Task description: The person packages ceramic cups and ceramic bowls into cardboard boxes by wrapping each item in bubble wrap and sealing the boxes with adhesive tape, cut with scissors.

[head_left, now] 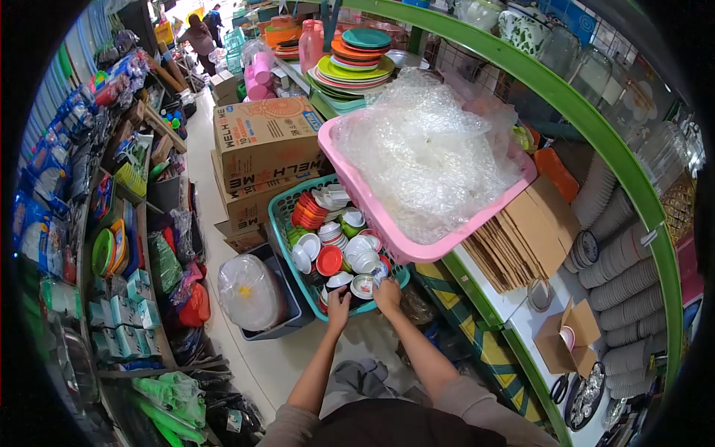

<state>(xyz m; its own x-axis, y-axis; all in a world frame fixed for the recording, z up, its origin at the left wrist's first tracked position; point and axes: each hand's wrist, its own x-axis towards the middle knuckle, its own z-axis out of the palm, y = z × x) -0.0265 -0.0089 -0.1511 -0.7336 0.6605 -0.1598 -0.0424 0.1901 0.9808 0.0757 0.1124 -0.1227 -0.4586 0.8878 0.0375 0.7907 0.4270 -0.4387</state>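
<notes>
Two hands at the near rim of a teal basket of small bowls, lower centre of the frame.

The left hand [339, 299] and right hand [387, 293] meet at the near edge of the teal plastic basket [279, 216]. A small patterned bowl [363, 286] lies mouth up between them, just up-frame of the fingers, and the right hand looks nearer, seemingly touching its rim (it is round, so it has no long axis). The fingers are curled and partly hidden, so I cannot tell whether either hand grips anything. Farther up-frame are red and white bowls [328, 261], a pink basket [363, 197] of bubble wrap [424, 149], cardboard boxes [264, 138], and stacked plates [354, 63] at upper centre.
</notes>
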